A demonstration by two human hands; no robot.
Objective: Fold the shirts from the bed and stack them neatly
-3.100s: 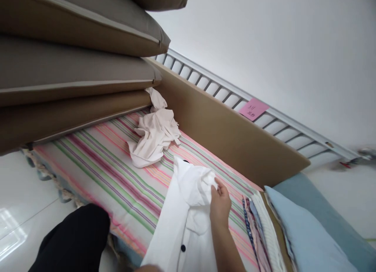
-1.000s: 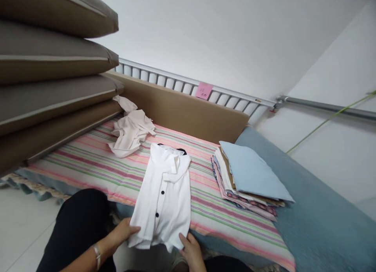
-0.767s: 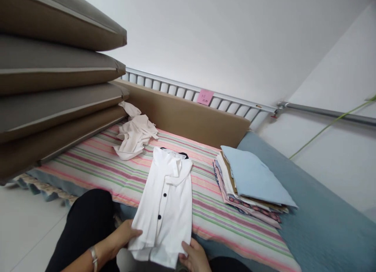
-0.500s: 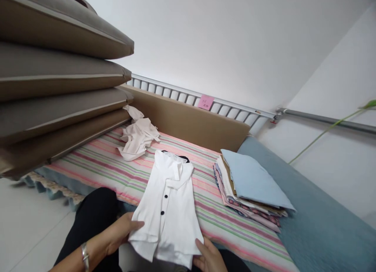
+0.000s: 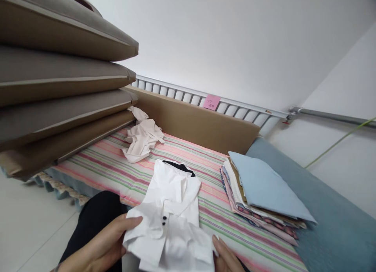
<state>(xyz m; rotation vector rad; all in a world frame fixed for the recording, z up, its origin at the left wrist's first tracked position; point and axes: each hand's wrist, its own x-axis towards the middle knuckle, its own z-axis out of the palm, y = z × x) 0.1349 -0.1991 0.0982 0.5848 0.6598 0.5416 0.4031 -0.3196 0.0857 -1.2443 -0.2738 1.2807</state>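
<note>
A white shirt [image 5: 176, 191] with black buttons and a black piece at its collar lies partly on the striped bedspread, collar pointing away from me. Its hem end is lifted off the bed near my lap. My left hand [image 5: 110, 238] pinches the left hem corner, thumb on top. At the right hem corner, my right hand [image 5: 226, 254] grips the cloth between thumb and fingers, partly cut off by the lower edge. Between the hands the lower part of the shirt buckles, and the two visible buttons sit close together.
A stack of folded clothes [image 5: 264, 189], light blue on top, rests to the right. A crumpled pale pink garment [image 5: 143, 136] lies at the back left, beside tall stacked brown cushions [image 5: 67, 84]. Behind stand a brown board [image 5: 194, 121] and a white radiator with a pink note [image 5: 212, 102].
Both hands have raised the hem and brought it toward the collar, so the lower shirt now buckles. The collar has shifted slightly nearer me, and the view has turned a little left.
</note>
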